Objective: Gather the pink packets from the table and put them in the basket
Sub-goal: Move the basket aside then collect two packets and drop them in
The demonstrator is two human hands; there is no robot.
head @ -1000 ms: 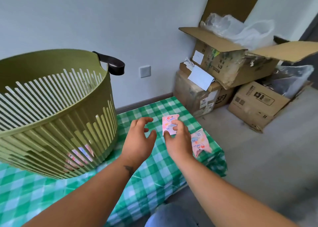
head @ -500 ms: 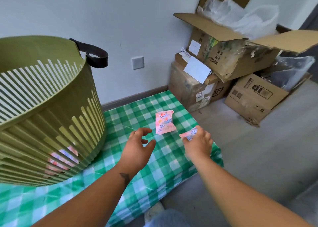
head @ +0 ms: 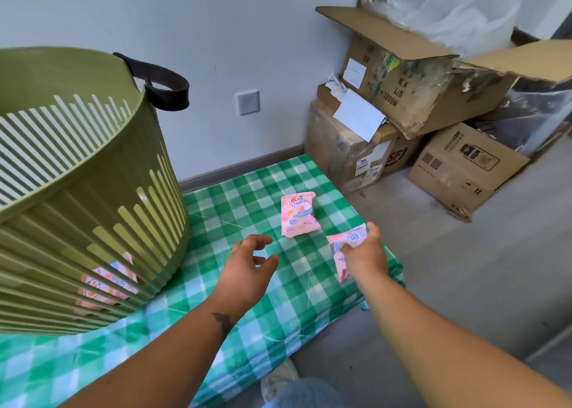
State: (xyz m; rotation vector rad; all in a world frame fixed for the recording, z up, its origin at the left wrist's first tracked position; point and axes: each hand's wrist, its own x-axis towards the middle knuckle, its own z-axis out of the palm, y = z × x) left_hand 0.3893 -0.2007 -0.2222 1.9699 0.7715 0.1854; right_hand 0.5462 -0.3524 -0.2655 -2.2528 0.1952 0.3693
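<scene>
One pink packet point(head: 297, 214) lies flat on the green checked tablecloth point(head: 216, 222), near the table's far right. My right hand point(head: 366, 253) is closed on a second pink packet point(head: 345, 240) at the table's right edge; most of that packet is hidden under my fingers. My left hand point(head: 247, 268) hovers over the cloth with fingers curled apart and nothing in it, a little below and left of the lying packet. The olive slatted basket point(head: 93, 166) stands at the left, and pink packets point(head: 105, 280) show through its slats.
Stacked cardboard boxes point(head: 402, 104) with plastic bags fill the corner beyond the table on the grey floor. A dark strap handle point(head: 161, 82) hangs off the basket's rim. The table's right edge drops off just beside my right hand.
My right hand left the far packet on the cloth, moved right and closed on the packet at the table's edge. My left hand stayed hovering with fingers apart.
</scene>
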